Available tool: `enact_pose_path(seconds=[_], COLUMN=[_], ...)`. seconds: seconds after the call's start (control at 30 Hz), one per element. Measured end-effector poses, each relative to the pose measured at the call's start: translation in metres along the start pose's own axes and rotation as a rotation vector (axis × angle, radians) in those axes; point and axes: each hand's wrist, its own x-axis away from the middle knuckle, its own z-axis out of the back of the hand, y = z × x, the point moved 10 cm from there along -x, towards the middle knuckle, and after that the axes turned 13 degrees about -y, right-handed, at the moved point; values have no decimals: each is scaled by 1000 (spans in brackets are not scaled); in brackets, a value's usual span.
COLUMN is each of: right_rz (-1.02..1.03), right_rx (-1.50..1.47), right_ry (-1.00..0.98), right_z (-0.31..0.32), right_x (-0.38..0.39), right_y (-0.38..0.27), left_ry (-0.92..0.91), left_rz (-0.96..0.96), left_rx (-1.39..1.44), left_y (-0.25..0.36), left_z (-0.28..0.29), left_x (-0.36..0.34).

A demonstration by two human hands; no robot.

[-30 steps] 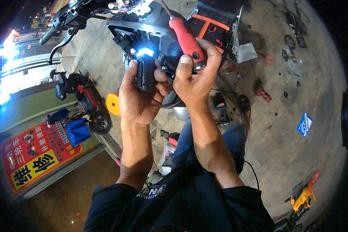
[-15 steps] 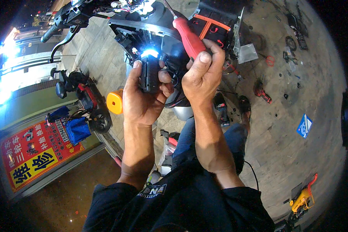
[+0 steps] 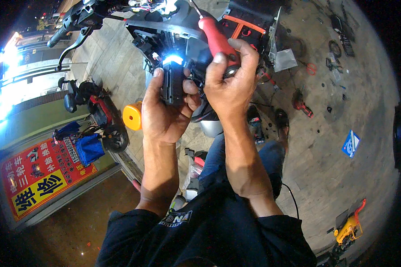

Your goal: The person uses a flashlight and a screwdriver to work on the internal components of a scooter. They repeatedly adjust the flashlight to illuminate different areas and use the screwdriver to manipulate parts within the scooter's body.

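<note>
My left hand (image 3: 167, 118) is closed around a black, box-shaped flashlight (image 3: 173, 84), whose far end glows bright white. To its right, my right hand (image 3: 231, 86) grips a red-handled screwdriver (image 3: 216, 38) near the butt of the handle, between thumb and forefinger. The metal shaft points up and to the left, away from me, and its tip runs out at the top edge. Just beyond both hands lies the opened dark front of a scooter (image 3: 191, 33), with wiring and brackets exposed. The screwdriver is held above it, and I see no contact between them.
A handlebar with a brake lever (image 3: 78, 44) juts in at upper left. A yellow stool (image 3: 132, 117) stands left of my arm. Across the floor at right lie a red-and-black power drill (image 3: 302, 106), red-handled scissors (image 3: 311, 69), a blue packet (image 3: 351, 144) and scattered parts.
My right hand has shifted its grip on the screwdriver: the thumb moved left and the handle's butt end now shows. The left hand with the flashlight has barely moved.
</note>
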Motion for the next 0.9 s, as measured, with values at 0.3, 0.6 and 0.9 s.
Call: enact_pose_path(seconds=[0.3,0.6,0.9], right_rz=[50,37,104], right_rx=[49,-7,-97], right_ry=[45,21,91], right_z=[4,0,3], right_x=[1,4,8], right_y=[5,9,4], left_ry=[-37,-125,-64], left_rz=[-30,-9,-50], left_rx=[59,-46,-89], left_y=[3,2,9], left_z=[-8,-13,-12], left_x=[4,-5,-9])
